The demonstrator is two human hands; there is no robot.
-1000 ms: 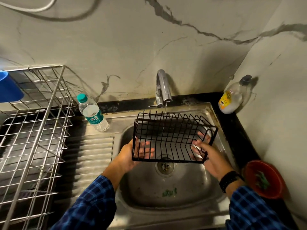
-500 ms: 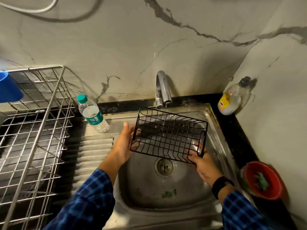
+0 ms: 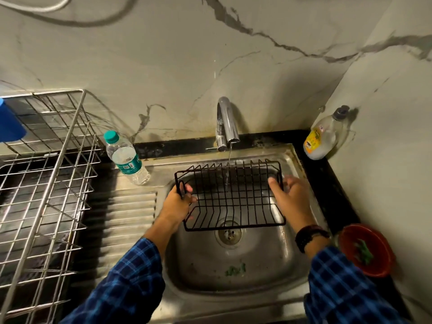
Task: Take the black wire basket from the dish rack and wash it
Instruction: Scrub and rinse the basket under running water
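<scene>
The black wire basket (image 3: pixel 230 197) hangs over the sink (image 3: pixel 233 284), held level-ish with its open side toward you and its far rim just under the faucet (image 3: pixel 228 122). A thin stream of water (image 3: pixel 229 155) falls from the spout through the basket's back wires. Your left hand (image 3: pixel 176 203) has its grip clenched round the wire at the basket's left end, with the fingers wrapped through the bars; the fingertips are partly hidden behind the wire. Your right hand (image 3: pixel 289 197) takes the right end, thumb inside the end wall and fingers outside it, so that grip is grasping the basket too, though motion blur there makes it hard to tell how firmly. Through the basket's bars you see the drain (image 3: pixel 228 233), its upper edge crossed by the near rim. Green scraps (image 3: pixel 235 270) lie on the sink floor nearer to you. A dark band (image 3: pixel 308 236) sits on your right wrist above the blue checked sleeve. On the surface to the left a clear water bottle (image 3: pixel 127 157) with a teal cap stands beside the ribbed drainboard, and the steel dish rack (image 3: pixel 46 183) beyond it is cut off by the frame edge, as is a blue cup (image 3: pixel 10 125) on it. In the back right corner stands a soap bottle (image 3: pixel 323 136); its label is too small to read. A red bowl (image 3: pixel 367 250) holding something green sits near your right sleeve.
</scene>
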